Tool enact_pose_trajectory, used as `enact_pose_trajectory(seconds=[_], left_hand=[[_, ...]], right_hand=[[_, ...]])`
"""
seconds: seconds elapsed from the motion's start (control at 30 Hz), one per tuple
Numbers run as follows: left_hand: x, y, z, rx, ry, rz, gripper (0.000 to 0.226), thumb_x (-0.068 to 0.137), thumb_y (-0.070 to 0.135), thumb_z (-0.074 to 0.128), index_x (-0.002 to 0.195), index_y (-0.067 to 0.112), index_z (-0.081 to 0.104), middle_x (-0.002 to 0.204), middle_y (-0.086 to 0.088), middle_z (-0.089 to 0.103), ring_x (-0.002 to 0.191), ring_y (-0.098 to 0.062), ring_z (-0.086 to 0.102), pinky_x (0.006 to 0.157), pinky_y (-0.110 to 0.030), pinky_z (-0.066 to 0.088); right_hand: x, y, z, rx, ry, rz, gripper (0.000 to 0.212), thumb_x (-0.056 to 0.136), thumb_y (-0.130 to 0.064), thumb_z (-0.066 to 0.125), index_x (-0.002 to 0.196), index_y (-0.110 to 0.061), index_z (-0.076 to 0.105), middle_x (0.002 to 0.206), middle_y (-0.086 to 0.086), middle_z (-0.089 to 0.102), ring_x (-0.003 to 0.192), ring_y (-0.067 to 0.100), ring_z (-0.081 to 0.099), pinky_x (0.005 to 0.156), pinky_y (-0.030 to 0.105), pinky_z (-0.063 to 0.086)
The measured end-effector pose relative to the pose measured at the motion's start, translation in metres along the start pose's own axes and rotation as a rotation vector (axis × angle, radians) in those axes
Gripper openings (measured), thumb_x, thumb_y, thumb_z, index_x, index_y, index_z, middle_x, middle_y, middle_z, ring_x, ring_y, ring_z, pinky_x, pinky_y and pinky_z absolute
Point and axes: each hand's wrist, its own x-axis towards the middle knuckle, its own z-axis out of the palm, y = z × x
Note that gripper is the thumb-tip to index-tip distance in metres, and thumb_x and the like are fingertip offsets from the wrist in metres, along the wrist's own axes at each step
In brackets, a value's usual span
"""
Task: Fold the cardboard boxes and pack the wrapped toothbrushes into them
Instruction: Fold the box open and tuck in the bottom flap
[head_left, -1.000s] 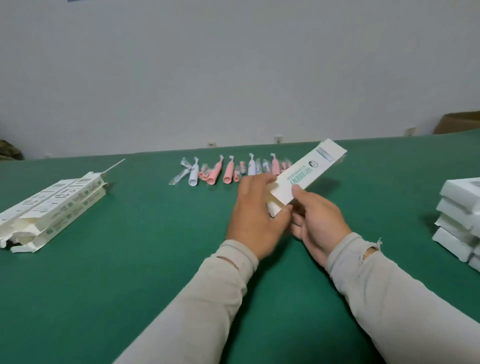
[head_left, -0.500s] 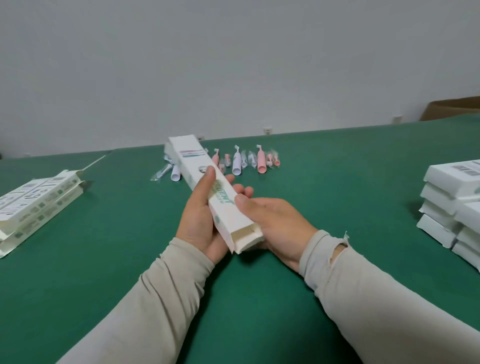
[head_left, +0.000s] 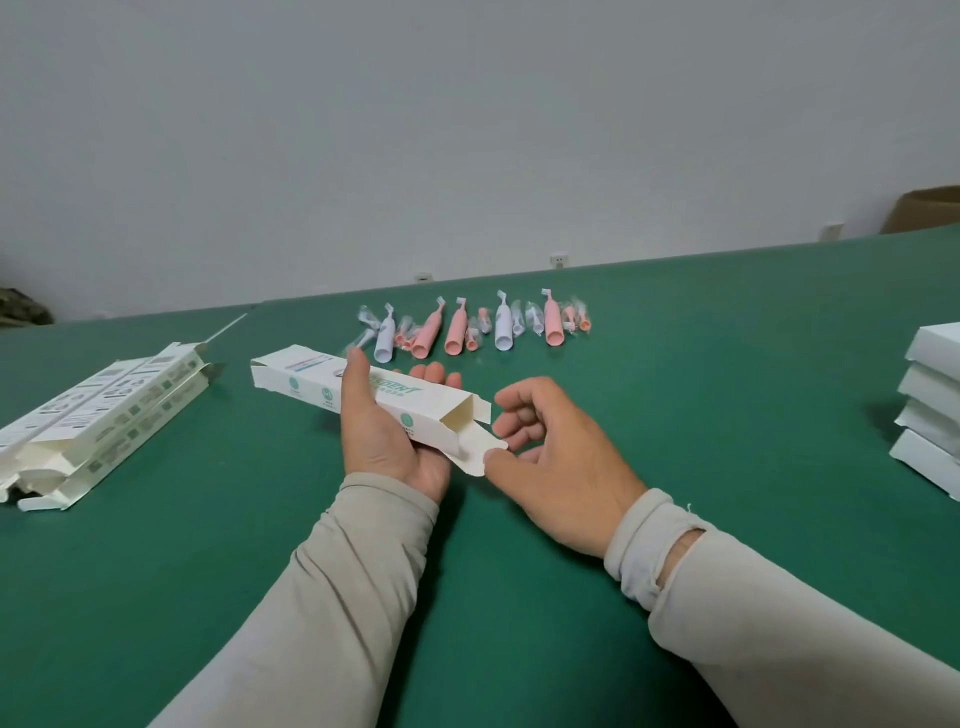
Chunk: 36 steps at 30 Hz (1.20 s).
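Left hand (head_left: 387, 431) grips the box (head_left: 363, 397) level, open end right, so the loosely open right hand (head_left: 556, 457) can work the flap (head_left: 480, 452).

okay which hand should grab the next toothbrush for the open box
Right, probably. The left hand holds the box, its open end facing the right hand, which touches only the flap and could reach the toothbrushes.
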Motion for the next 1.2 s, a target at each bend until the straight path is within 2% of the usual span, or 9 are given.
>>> enact_pose_trajectory(seconds=[0.13, 0.23, 0.37, 0.47, 0.6, 0.73, 0.87, 1.03, 1.2], left_hand=[[0.000, -0.002, 0.000, 0.012, -0.005, -0.043, 0.056, 0.085, 0.061, 0.065, 0.108, 0.010, 0.059, 0.075, -0.009, 0.072, 0.072, -0.028, 0.073, 0.078, -0.041, 0.060], [0.000, -0.003, -0.001, 0.026, -0.012, -0.054, 0.057, 0.084, 0.063, 0.065, 0.109, 0.012, 0.060, 0.069, -0.007, 0.073, 0.073, -0.029, 0.074, 0.084, -0.042, 0.058], [0.003, -0.004, -0.003, 0.012, -0.007, -0.068, 0.060, 0.084, 0.064, 0.065, 0.113, 0.011, 0.059, 0.070, -0.007, 0.073, 0.072, -0.028, 0.074, 0.091, -0.046, 0.055], [0.004, -0.003, -0.004, 0.007, -0.011, -0.080, 0.064, 0.083, 0.065, 0.065, 0.117, 0.010, 0.058, 0.073, -0.008, 0.074, 0.073, -0.028, 0.074, 0.097, -0.051, 0.051], [0.005, -0.002, -0.004, 0.020, -0.015, -0.064, 0.065, 0.084, 0.065, 0.064, 0.116, 0.009, 0.058, 0.075, -0.009, 0.073, 0.072, -0.028, 0.074, 0.092, -0.050, 0.054], [0.003, -0.003, -0.003, 0.069, -0.014, -0.058, 0.060, 0.084, 0.065, 0.063, 0.107, 0.010, 0.058, 0.070, -0.007, 0.074, 0.068, -0.027, 0.074, 0.064, -0.043, 0.061], [0.001, -0.004, -0.002, 0.048, -0.039, -0.081, 0.063, 0.082, 0.066, 0.065, 0.110, 0.009, 0.059, 0.070, -0.008, 0.073, 0.070, -0.028, 0.074, 0.067, -0.041, 0.060], [-0.005, -0.010, 0.001, 0.064, -0.067, -0.084, 0.061, 0.082, 0.066, 0.065, 0.103, 0.009, 0.060, 0.069, -0.008, 0.073, 0.071, -0.029, 0.074, 0.069, -0.042, 0.061], [-0.017, -0.024, 0.007, 0.133, -0.157, -0.179, 0.071, 0.073, 0.067, 0.071, 0.110, 0.008, 0.061, 0.076, -0.008, 0.069, 0.075, -0.026, 0.071, 0.078, -0.048, 0.058]], right_hand=[[-0.003, -0.001, 0.005, -0.097, -0.006, -0.027, 0.062, 0.070, -0.043, 0.067, 0.128, -0.036, 0.045, 0.106, -0.023, 0.047, 0.085, -0.001, 0.055, 0.085, 0.032, 0.053], [-0.001, 0.000, 0.006, -0.162, 0.039, -0.055, 0.065, 0.076, -0.037, 0.074, 0.134, -0.035, 0.046, 0.103, -0.024, 0.042, 0.076, -0.001, 0.049, 0.081, 0.026, 0.048], [-0.002, -0.005, 0.008, -0.100, 0.004, -0.060, 0.052, 0.080, -0.022, 0.074, 0.124, -0.037, 0.051, 0.102, -0.018, 0.048, 0.067, 0.006, 0.059, 0.076, 0.027, 0.053], [-0.003, -0.006, 0.010, 0.015, -0.054, -0.030, 0.048, 0.080, -0.012, 0.069, 0.116, -0.038, 0.051, 0.105, -0.009, 0.054, 0.063, 0.005, 0.062, 0.065, 0.026, 0.052], [-0.005, -0.007, 0.009, 0.164, -0.095, 0.034, 0.048, 0.068, -0.035, 0.069, 0.113, -0.036, 0.054, 0.109, -0.008, 0.056, 0.070, 0.007, 0.064, 0.058, 0.023, 0.048], [-0.005, -0.009, 0.010, 0.129, -0.053, 0.007, 0.048, 0.064, -0.053, 0.074, 0.105, -0.037, 0.055, 0.103, -0.012, 0.059, 0.070, 0.009, 0.066, 0.060, 0.028, 0.054], [-0.003, -0.010, 0.008, 0.149, 0.045, -0.008, 0.025, 0.080, -0.035, 0.079, 0.096, -0.028, 0.061, 0.093, -0.007, 0.066, 0.063, 0.008, 0.064, 0.066, 0.030, 0.059], [-0.001, -0.011, 0.004, 0.178, 0.120, -0.005, 0.019, 0.080, -0.027, 0.081, 0.086, -0.023, 0.063, 0.082, -0.005, 0.067, 0.057, 0.002, 0.058, 0.058, 0.017, 0.052], [0.000, -0.010, 0.004, 0.182, 0.166, -0.004, 0.019, 0.080, -0.022, 0.081, 0.082, -0.023, 0.063, 0.077, -0.008, 0.066, 0.054, 0.002, 0.052, 0.061, 0.017, 0.050]])
